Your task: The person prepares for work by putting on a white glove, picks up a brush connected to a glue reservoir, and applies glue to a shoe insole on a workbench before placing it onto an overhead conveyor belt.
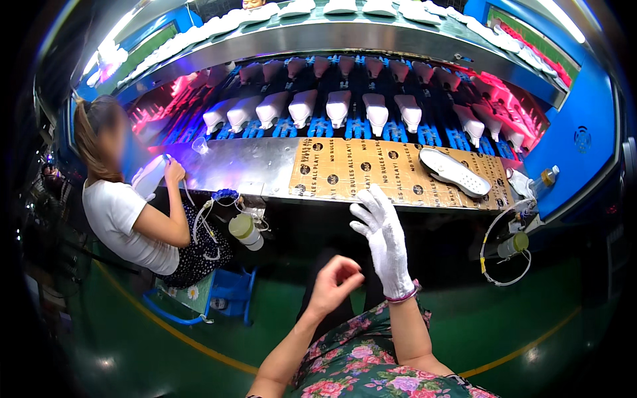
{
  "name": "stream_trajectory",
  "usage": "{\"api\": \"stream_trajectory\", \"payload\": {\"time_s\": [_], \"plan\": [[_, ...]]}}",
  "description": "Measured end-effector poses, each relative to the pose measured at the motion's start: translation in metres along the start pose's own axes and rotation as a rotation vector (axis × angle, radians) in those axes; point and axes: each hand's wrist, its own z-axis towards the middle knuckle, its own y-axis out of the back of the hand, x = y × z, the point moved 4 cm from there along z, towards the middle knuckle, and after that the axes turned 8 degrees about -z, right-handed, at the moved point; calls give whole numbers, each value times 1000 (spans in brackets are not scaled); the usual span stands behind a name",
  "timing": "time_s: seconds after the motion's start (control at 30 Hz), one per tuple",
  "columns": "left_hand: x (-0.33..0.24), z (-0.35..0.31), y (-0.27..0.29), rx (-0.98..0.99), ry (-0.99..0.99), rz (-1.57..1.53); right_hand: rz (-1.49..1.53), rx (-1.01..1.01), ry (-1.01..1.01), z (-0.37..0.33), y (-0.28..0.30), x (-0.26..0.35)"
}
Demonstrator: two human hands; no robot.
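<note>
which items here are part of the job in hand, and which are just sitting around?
In hand:
- right hand, in a white glove, raised and holding nothing
- left hand, bare and loosely curled, holding nothing
- white shoe sole on the cardboard sheet, nearest the right hand

Just there:
- rows of white shoe lasts on the conveyor
- hanging bottles under the bench
- co-worker at left, working on another piece

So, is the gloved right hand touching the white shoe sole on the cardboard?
Apart. The head view shows the gloved right hand raised below the bench edge, with cardboard between it and the white shoe sole.
</note>
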Motion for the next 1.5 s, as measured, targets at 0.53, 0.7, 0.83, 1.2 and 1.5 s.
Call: {"api": "stream_trajectory", "payload": {"time_s": [0.53,0.7,0.83,1.2,1.5], "plan": [[-21,11,6,-104,-72,-245,-468,376,-5,-18,-40,-29],[-14,9,8,-236,-218,-3,-400,386,-26,-16,-42,-29],[-8,9,13,-243,-213,-71,-452,432,-27,-19,-45,-22],[-30,-5,8,-218,-80,-214,-334,483,-105,-35,-47,-19],[-50,-1,-12,-175,-341,67,-145,145,-109,-32,-50,-3]]}}
